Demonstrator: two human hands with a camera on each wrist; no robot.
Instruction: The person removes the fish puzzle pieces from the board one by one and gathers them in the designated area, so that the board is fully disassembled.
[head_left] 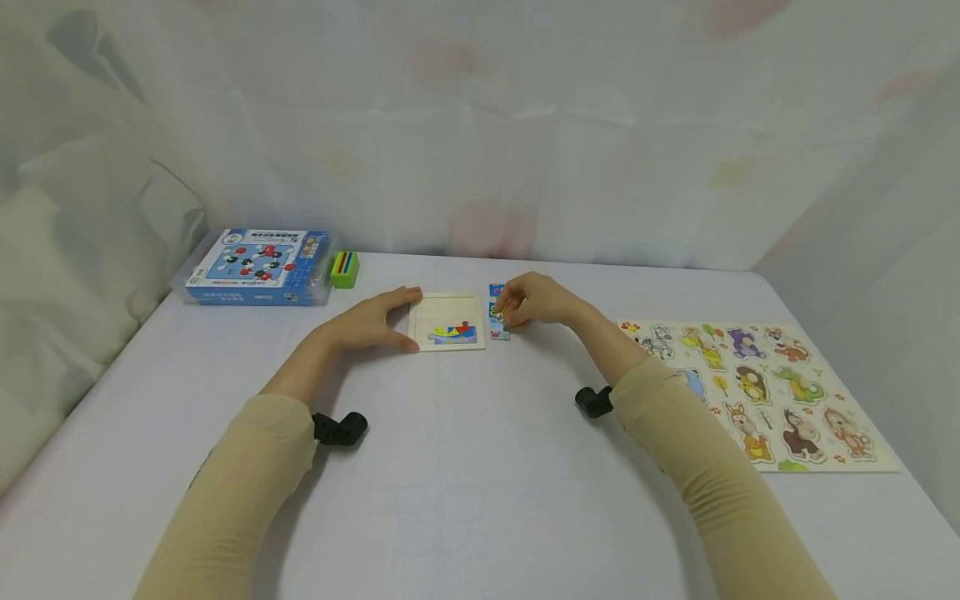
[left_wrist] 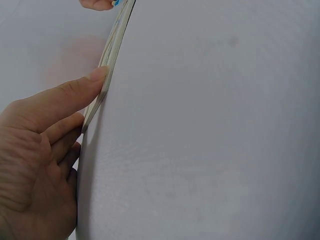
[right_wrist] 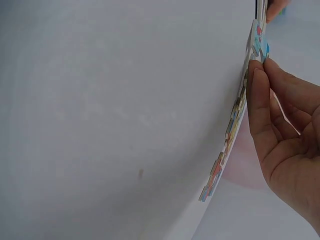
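Observation:
My left hand [head_left: 367, 320] holds the left side of a small wooden puzzle tray [head_left: 447, 346], thumb at its near edge and fingers at the far corner. In the left wrist view the thumb [left_wrist: 97, 75] presses on the tray's pale rim [left_wrist: 112, 62]. Joined colourful pieces [head_left: 453, 334] lie in the tray's near right part. Right of the tray, my right hand [head_left: 542, 298] pinches a light-blue jigsaw piece [right_wrist: 258, 37] between thumb and forefinger. Other loose jigsaw pieces [right_wrist: 215, 175] lie along the table beside that hand.
A blue boxed molecule set [head_left: 255, 267] stands at the back left, with a green block [head_left: 345, 270] holding coloured strips next to it. On the right lies a flat animal puzzle board [head_left: 765, 400], partly under the right sleeve. A white curtain [head_left: 480, 167] hangs behind the table.

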